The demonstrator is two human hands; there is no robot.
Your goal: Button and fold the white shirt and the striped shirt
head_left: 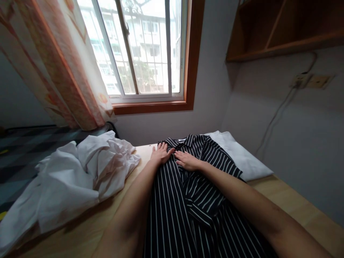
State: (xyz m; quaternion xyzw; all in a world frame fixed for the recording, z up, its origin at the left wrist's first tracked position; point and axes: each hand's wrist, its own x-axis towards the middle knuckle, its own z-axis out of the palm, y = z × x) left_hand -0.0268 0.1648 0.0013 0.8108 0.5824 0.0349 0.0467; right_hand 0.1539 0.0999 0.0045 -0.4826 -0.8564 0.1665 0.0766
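Carefully — both my left hand [161, 154] and right hand [187, 161] press flat, open, on the striped shirt [188, 200] — uneven pressure could bunch its collar.

Both hands, left [161, 154] and right [187, 160], flat on a striped shirt [188, 200] (near its collar).
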